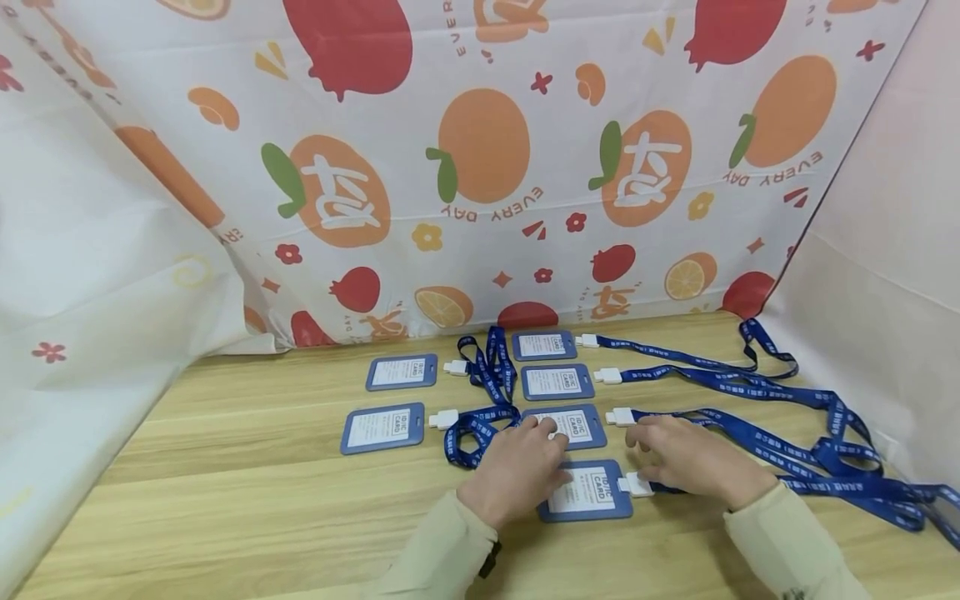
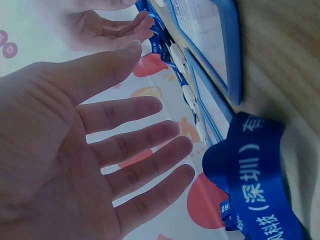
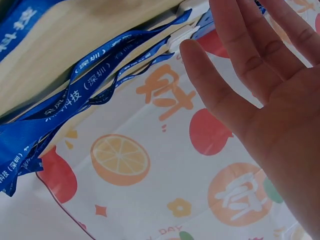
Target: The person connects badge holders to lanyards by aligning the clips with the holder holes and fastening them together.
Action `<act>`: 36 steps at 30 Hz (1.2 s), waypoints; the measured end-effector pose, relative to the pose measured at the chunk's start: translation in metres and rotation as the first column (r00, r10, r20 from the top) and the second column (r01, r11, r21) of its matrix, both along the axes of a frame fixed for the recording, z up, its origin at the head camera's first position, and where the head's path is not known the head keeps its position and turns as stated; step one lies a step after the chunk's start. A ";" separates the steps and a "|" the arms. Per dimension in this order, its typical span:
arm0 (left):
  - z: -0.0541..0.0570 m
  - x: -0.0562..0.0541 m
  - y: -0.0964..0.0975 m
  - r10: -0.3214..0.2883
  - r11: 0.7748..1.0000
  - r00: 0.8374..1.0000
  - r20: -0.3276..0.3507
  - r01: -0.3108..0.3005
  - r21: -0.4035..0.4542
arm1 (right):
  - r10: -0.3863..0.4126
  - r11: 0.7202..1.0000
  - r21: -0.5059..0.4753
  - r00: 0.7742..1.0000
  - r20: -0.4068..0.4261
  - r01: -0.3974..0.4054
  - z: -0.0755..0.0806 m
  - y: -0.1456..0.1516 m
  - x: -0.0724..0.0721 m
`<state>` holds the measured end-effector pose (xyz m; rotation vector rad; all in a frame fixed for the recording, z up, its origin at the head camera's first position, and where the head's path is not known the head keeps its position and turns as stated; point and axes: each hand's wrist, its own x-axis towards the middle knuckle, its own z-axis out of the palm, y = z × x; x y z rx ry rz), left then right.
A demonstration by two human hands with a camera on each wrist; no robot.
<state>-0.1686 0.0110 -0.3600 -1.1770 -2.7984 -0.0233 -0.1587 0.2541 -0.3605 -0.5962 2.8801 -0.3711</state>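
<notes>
My left hand [image 1: 517,467] hovers over the two nearest blue badge holders of the right column; its fingers look spread and hold nothing in the left wrist view. The nearest badge holder [image 1: 585,492] lies under and beside it, its ID card facing up. Another badge holder [image 1: 581,425] is partly hidden behind my left fingers. My right hand [image 1: 686,458] is above the blue lanyard [image 1: 813,483], near the white clip [image 1: 639,484] of the nearest holder. In the right wrist view its fingers [image 3: 225,95] are extended, with nothing between them.
Two more badge holders [image 1: 543,345] [image 1: 557,382] lie farther back, lanyards stretched right. At left, two holders [image 1: 401,372] [image 1: 382,427] lie beside bundled lanyards [image 1: 491,367] [image 1: 468,437]. A fruit-print cloth [image 1: 480,275] hangs behind the wooden table [image 1: 247,483].
</notes>
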 end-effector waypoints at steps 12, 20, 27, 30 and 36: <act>0.001 -0.018 0.002 0.037 0.999 0.998 0.059 -0.038 0.027 | -0.008 0.997 -0.075 0.999 -0.037 0.005 0.009 -0.001 -0.012; 0.002 -0.025 0.003 0.019 0.998 0.996 0.086 -0.024 0.059 | -0.011 0.997 -0.076 0.999 -0.043 0.008 0.019 -0.005 -0.015; 0.001 -0.033 0.003 0.040 0.995 0.988 0.149 -0.054 0.086 | 0.012 0.995 -0.097 0.996 -0.083 -0.020 0.024 -0.003 -0.022; -0.002 -0.035 0.003 0.047 0.995 0.984 0.170 -0.062 0.080 | 0.027 0.995 -0.097 0.994 -0.101 -0.037 0.024 -0.003 -0.024; -0.007 -0.039 0.002 0.040 0.995 0.982 0.183 -0.056 0.084 | -0.005 0.998 -0.065 0.994 -0.106 -0.002 0.022 -0.004 -0.029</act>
